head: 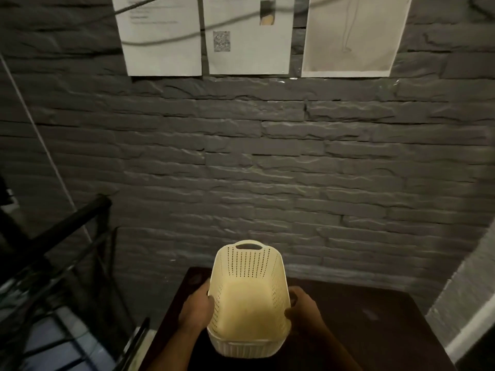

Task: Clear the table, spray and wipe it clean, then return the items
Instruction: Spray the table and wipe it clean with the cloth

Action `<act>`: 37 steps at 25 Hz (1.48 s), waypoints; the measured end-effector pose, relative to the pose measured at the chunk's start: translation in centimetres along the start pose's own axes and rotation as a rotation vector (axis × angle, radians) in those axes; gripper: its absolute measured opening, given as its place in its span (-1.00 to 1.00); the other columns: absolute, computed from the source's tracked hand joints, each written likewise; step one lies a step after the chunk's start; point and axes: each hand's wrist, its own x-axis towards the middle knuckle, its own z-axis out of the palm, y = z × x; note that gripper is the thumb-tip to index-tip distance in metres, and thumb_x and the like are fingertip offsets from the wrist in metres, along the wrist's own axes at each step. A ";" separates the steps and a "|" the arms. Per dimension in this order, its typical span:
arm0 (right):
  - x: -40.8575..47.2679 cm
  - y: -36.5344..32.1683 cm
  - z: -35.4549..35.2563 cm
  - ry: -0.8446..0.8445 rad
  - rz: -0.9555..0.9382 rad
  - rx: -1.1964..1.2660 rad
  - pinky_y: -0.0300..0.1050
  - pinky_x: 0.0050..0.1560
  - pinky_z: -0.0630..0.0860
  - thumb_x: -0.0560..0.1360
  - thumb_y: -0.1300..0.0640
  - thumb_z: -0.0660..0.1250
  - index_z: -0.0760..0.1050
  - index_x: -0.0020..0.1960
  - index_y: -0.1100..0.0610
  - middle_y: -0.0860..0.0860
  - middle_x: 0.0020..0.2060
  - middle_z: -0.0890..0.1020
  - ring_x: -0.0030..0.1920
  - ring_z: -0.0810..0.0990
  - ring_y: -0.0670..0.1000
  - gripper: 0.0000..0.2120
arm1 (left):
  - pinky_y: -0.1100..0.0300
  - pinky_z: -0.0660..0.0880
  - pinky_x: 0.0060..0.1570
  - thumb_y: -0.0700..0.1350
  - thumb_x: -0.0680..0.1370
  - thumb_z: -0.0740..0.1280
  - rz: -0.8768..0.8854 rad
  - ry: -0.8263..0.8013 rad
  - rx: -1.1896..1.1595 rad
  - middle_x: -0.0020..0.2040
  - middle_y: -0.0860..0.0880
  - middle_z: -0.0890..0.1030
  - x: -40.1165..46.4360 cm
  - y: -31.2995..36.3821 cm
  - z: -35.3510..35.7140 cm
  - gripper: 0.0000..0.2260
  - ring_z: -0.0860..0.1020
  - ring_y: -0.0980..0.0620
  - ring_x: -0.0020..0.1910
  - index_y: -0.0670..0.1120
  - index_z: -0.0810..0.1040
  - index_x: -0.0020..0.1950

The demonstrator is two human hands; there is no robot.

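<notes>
A cream plastic basket (249, 266) with perforated walls and a handle slot at its far end sits low in the head view, over the dark brown table (375, 317). Its inside looks empty. My left hand (197, 307) grips the basket's left rim, thumb inside the wall. My right hand (304, 309) grips the right rim in the same way. Whether the basket rests on the table or is held just above it, I cannot tell.
A dark grey brick wall (267, 156) stands right behind the table, with three paper sheets (249, 36) taped high up. A black metal rack (67, 250) stands to the left. A light wall corner with white trim (471, 330) is at the right.
</notes>
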 end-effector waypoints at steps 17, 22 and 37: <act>3.3 -5.6 10.4 0.023 -0.039 -0.069 0.02 -0.23 0.67 0.35 0.37 0.33 0.45 0.24 0.11 -0.02 0.00 0.60 -0.07 0.63 0.03 -0.52 | -0.02 0.47 0.18 -0.19 0.54 0.14 0.004 -0.055 -0.038 0.26 -0.13 0.56 7.5 -8.1 -5.5 -0.55 0.52 -0.15 0.17 0.07 0.39 0.42; 4.7 -6.0 14.2 0.031 0.031 -0.065 0.10 -0.18 0.66 0.38 0.34 0.33 0.46 0.22 0.08 -0.05 -0.06 0.59 -0.09 0.66 0.08 -0.56 | 0.02 0.47 0.16 -0.19 0.55 0.16 0.011 -0.063 0.024 0.28 -0.13 0.54 10.4 -11.0 -5.9 -0.55 0.51 -0.15 0.19 0.06 0.38 0.44; 8.0 -5.5 18.4 0.068 0.147 -0.010 0.17 -0.08 0.64 0.33 0.20 0.41 0.48 0.18 -0.01 -0.01 -0.01 0.66 -0.07 0.68 0.13 -0.57 | 0.02 0.41 0.25 -0.20 0.61 0.12 0.005 -0.154 -0.036 0.36 -0.09 0.48 14.8 -13.6 -4.5 -0.55 0.44 -0.11 0.31 0.07 0.31 0.48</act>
